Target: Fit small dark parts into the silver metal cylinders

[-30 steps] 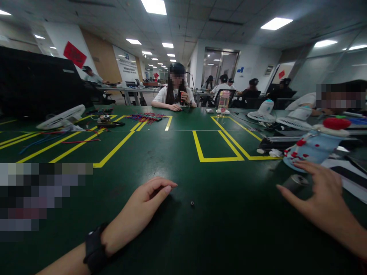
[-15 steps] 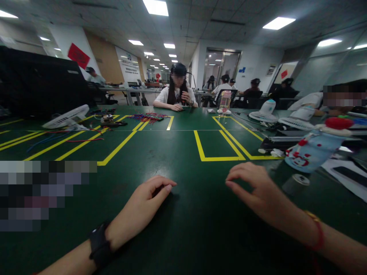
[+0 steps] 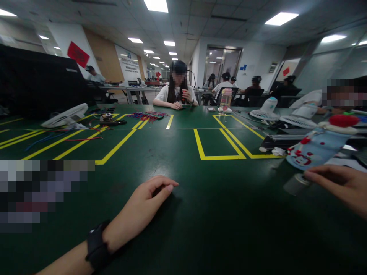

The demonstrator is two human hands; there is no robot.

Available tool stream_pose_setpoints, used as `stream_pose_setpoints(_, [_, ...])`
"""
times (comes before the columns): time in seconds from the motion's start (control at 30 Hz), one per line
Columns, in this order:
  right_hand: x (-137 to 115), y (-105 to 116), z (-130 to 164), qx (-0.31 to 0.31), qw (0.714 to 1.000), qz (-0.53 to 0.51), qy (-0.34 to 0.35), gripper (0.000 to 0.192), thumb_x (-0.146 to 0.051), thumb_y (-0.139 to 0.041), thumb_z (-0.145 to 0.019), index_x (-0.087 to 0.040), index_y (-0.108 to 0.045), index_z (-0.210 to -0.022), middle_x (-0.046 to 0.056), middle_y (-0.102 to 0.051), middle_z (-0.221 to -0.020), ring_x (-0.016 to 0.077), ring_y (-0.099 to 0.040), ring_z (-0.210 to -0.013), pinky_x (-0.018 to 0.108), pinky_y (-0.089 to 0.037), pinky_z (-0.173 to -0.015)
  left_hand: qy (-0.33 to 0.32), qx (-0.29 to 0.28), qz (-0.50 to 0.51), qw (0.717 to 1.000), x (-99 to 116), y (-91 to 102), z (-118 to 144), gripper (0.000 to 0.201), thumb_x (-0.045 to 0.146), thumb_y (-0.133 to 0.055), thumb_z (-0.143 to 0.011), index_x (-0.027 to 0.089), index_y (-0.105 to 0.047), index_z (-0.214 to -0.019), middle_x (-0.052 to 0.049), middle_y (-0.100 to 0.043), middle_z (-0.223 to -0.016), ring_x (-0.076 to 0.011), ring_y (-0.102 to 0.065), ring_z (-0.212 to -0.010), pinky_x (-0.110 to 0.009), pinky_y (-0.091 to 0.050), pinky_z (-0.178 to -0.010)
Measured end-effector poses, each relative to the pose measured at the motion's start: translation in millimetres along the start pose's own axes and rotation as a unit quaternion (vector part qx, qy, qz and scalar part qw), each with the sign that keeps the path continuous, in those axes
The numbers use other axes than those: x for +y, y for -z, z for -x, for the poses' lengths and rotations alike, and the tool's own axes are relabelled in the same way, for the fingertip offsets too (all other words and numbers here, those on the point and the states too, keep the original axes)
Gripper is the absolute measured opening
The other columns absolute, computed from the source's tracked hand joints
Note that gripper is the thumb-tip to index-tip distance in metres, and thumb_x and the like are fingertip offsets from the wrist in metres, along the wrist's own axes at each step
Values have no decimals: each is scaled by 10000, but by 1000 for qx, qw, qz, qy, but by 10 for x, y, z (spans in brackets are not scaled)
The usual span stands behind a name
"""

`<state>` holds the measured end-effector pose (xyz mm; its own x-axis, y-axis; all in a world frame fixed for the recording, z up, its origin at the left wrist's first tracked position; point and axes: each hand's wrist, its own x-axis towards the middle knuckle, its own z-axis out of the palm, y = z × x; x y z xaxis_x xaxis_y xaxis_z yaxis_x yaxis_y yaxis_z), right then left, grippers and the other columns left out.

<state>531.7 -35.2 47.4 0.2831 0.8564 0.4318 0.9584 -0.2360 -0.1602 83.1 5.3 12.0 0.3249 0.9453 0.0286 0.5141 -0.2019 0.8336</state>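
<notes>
My left hand (image 3: 143, 202) rests on the green tabletop (image 3: 183, 236), a dark band round its wrist. Its fingers are loosely bent, with a gap between thumb and forefinger and nothing visible in them. At the right edge, my right hand (image 3: 344, 187) has thumb and forefinger brought together at the rim of a small grey metal cylinder (image 3: 295, 185). They cover part of its top; the other fingers are hidden. The cylinder stands on the table, just in front of a pale blue bottle (image 3: 315, 149) with a snowman design and a red top.
Yellow tape (image 3: 220, 157) marks areas on the table. White fans (image 3: 266, 110) and black bars lie at the right; another fan (image 3: 67, 116) and loose wires (image 3: 150, 115) at the left. A person (image 3: 177, 91) sits opposite. A clear bottle (image 3: 225, 100) stands far back.
My right hand has swung to the right, from above the table to the grey cylinder's rim. My left hand has hardly moved.
</notes>
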Motion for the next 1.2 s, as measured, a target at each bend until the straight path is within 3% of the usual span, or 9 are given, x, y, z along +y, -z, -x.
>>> stream_pose_setpoints(0.1, [-34, 86, -16, -127, 991, -18, -50, 343, -583, -535, -759, -310, -713, -868, 53, -709, -813, 160, -642, -616, 293, -448, -574, 0, -5, 1, 1000, 2, 2, 0, 232, 386, -479, -907, 268, -659, -993, -8, -669, -1015, -224, -604, -964, -341, -436, -851])
stream_pose_setpoints(0.27, [8, 93, -34, -102, 993, -23, -53, 427, -625, -511, -754, -270, -718, -869, 79, -707, -805, 168, -640, -584, 287, -442, -529, -5, -4, 2, 1000, 2, -7, -2, 236, 384, -476, -906, 262, -657, -995, -8, -673, -1013, -223, -603, -964, -340, -439, -853])
stream_pose_setpoints(0.37, [87, 43, -58, -155, 985, -42, -63, 404, -596, -527, -759, -266, -723, -885, 86, -708, -858, 180, -656, -657, 298, -460, -573, -5, -6, 1, 1000, -3, -11, -8, 243, 382, -471, -906, 258, -660, -997, -10, -675, -1014, -221, -602, -962, -335, -444, -847])
stream_pose_setpoints(0.5, [264, -72, -51, -198, 967, -149, -68, 476, -502, -613, -723, -326, -614, -1165, 53, -639, -1160, 211, -635, -970, 309, -489, -770, -9, -6, -5, 1000, -19, -9, -12, 242, 381, -474, -901, 260, -661, -995, -7, -676, -1010, -219, -600, -957, -336, -449, -841])
stream_pose_setpoints(0.6, [253, -162, -9, -242, 949, -182, -91, 660, -528, -617, -708, -268, -500, -1304, 78, -632, -1166, 228, -630, -982, 316, -504, -794, -10, -8, -6, 1000, -32, -4, -1, 236, 385, -475, -904, 266, -656, -997, 0, -672, -1007, -212, -601, -952, -333, -449, -838])
stream_pose_setpoints(0.77, [-417, -188, 130, -180, 978, -106, 12, 599, -546, -527, -787, -203, -523, -1279, 113, -642, -1106, 235, -638, -911, 360, -509, -789, -15, -13, -7, 1000, -46, -27, 6, 238, 394, -464, -914, 276, -648, -1007, 6, -664, -1017, -208, -597, -951, -333, -452, -836])
stream_pose_setpoints(1.0, [-1682, -316, 529, -235, 893, -280, 263, 506, -423, -498, -855, -273, -440, -1334, 40, -557, -1253, 170, -545, -1106, 353, -436, -978, -28, -31, -41, 998, -9, -70, -6, 239, 390, -483, -906, 267, -650, -1025, -5, -659, -1004, -208, -597, -895, -344, -462, -813])
stream_pose_setpoints(1.1, [-1879, -460, 617, -225, 877, -305, 296, 519, -369, -513, -849, -244, -420, -1344, 55, -553, -1244, 168, -531, -1104, 357, -427, -979, -60, -26, -64, 996, 69, -91, 2, 213, 349, -495, -904, 260, -668, -992, -15, -654, -984, -204, -589, -903, -341, -457, -826])
stream_pose_setpoints(1.2, [-1881, -571, 639, -222, 874, -347, 258, 591, -376, -579, -808, -233, -373, -1343, 57, -550, -1235, 162, -529, -1097, 352, -432, -962, -117, -6, -86, 989, 230, -172, -16, 196, 294, -513, -900, 260, -677, -1002, -24, -627, -993, -193, -571, -927, -327, -446, -843])
